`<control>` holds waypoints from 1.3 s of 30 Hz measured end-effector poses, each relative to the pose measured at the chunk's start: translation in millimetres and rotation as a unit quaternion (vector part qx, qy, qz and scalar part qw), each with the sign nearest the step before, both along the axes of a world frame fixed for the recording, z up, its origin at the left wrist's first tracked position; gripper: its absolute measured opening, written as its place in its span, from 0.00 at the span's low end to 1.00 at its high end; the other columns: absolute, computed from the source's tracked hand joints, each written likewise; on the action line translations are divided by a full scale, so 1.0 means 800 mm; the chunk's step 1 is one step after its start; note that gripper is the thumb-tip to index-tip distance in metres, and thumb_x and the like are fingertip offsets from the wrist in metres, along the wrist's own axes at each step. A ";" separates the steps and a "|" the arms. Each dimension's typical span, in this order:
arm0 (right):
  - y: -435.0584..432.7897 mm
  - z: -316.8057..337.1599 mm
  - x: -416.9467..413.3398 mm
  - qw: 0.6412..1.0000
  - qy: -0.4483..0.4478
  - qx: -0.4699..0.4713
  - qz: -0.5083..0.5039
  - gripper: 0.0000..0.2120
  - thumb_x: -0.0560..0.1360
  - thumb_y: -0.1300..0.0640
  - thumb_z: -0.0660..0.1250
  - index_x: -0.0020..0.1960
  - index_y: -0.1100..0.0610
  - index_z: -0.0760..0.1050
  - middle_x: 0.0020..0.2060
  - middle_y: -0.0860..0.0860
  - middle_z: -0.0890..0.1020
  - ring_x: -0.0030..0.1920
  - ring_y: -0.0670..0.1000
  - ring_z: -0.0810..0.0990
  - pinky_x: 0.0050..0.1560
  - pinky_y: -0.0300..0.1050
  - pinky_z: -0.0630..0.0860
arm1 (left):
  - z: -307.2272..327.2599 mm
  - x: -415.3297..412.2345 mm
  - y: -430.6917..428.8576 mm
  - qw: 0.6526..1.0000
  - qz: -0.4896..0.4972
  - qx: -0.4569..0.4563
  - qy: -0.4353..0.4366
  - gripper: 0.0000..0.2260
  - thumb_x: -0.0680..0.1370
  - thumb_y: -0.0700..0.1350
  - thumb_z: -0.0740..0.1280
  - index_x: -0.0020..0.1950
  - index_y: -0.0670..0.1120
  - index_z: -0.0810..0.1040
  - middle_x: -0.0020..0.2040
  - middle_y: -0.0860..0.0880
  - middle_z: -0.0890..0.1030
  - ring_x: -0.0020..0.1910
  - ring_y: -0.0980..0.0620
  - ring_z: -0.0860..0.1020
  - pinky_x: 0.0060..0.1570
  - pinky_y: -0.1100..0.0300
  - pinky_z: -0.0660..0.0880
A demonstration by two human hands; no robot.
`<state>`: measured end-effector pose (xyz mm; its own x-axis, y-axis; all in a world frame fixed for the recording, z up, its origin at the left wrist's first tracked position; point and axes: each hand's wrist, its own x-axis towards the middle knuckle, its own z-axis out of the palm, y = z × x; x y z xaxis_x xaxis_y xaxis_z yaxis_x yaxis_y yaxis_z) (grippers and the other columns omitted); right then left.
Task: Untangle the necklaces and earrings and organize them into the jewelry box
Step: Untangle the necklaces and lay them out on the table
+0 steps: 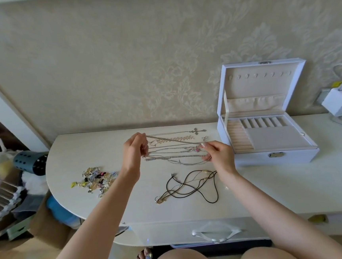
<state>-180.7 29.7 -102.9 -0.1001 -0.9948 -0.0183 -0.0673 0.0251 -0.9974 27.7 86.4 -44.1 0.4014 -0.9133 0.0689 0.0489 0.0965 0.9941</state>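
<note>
A chain (pixel 174 139) is pinched at each end by the left hand (pixel 133 153) and right hand (pixel 217 154), held apart, left of the open box (pixel 302 156). Other necklaces (pixel 176 155) are laid beneath it, and earrings (pixel 96 180) are heaped farther left.

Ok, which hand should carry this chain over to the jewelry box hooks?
Probably the right hand: it pinches the chain end nearest the open jewelry box; the left hand holds the far end.
</note>
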 end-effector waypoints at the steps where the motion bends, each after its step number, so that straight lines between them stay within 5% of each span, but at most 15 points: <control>1: 0.000 -0.002 -0.001 1.000 -0.003 0.003 -0.004 0.04 0.75 0.63 0.67 0.45 0.62 0.81 0.35 0.50 0.82 0.26 0.45 0.74 0.35 0.40 0.79 | -0.002 0.003 0.000 1.000 0.015 0.003 0.009 0.13 0.75 0.39 0.60 0.30 0.44 0.64 0.28 0.51 0.68 0.29 0.52 0.66 0.32 0.61 0.65; 6: -0.002 -0.012 -0.009 1.000 0.005 0.002 -0.014 0.07 0.75 0.69 0.64 0.47 0.63 0.81 0.36 0.52 0.81 0.29 0.47 0.76 0.29 0.36 0.78 | -0.022 0.018 -0.002 0.995 0.048 0.034 0.075 0.09 0.80 0.41 0.60 0.40 0.42 0.71 0.36 0.47 0.76 0.35 0.51 0.77 0.38 0.61 0.78; 13: -0.004 -0.016 -0.016 1.000 -0.003 -0.022 -0.012 0.09 0.72 0.73 0.65 0.40 0.61 0.79 0.32 0.55 0.80 0.25 0.45 0.77 0.30 0.36 0.78 | -0.072 0.037 -0.003 0.986 0.137 0.091 0.000 0.04 0.78 0.39 0.64 0.45 0.39 0.72 0.35 0.42 0.78 0.24 0.56 0.78 0.27 0.64 0.77; 18: -0.008 -0.028 -0.018 0.995 0.087 -0.039 -0.004 0.10 0.70 0.76 0.63 0.39 0.65 0.80 0.35 0.58 0.80 0.28 0.45 0.77 0.34 0.36 0.77 | -0.101 0.049 -0.005 0.981 0.134 0.134 -0.042 0.02 0.76 0.33 0.65 0.44 0.38 0.76 0.34 0.41 0.78 0.23 0.55 0.78 0.32 0.61 0.79; 24: -0.011 -0.048 -0.021 0.950 0.293 -0.109 0.021 0.09 0.68 0.74 0.67 0.38 0.62 0.82 0.38 0.56 0.82 0.43 0.55 0.80 0.48 0.47 0.76 | -0.107 0.046 -0.010 0.962 0.102 0.149 -0.206 0.06 0.75 0.29 0.63 0.42 0.38 0.76 0.38 0.41 0.79 0.34 0.46 0.78 0.30 0.68 0.75; 29: -0.009 -0.050 -0.022 0.926 0.363 -0.097 0.043 0.08 0.71 0.70 0.67 0.41 0.61 0.83 0.41 0.57 0.81 0.44 0.55 0.79 0.48 0.38 0.68 | -0.116 0.051 -0.015 0.882 0.095 0.156 -0.435 0.05 0.73 0.33 0.66 0.42 0.42 0.78 0.41 0.45 0.80 0.39 0.47 0.76 0.35 0.58 0.71; 33: -0.008 -0.049 -0.022 0.911 0.401 -0.081 0.056 0.07 0.72 0.67 0.67 0.44 0.60 0.82 0.45 0.56 0.79 0.46 0.54 0.78 0.44 0.32 0.59 | -0.116 0.049 -0.016 0.864 0.088 0.163 -0.467 0.04 0.74 0.34 0.66 0.41 0.42 0.77 0.43 0.44 0.78 0.39 0.47 0.74 0.35 0.59 0.69; 39: -0.008 -0.045 -0.025 0.898 0.424 -0.088 0.084 0.07 0.73 0.67 0.67 0.47 0.59 0.81 0.47 0.55 0.77 0.49 0.55 0.78 0.54 0.44 0.73 | -0.114 0.044 -0.007 0.835 0.098 0.176 -0.511 0.07 0.75 0.42 0.68 0.52 0.44 0.78 0.53 0.45 0.75 0.54 0.44 0.73 0.40 0.55 0.72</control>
<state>-200.8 23.6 -138.8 0.1486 -0.9772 0.1520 -0.7918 -0.2096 -0.5737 62.9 80.7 -135.2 0.4410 -0.8729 0.2086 -0.8259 -0.3037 0.4749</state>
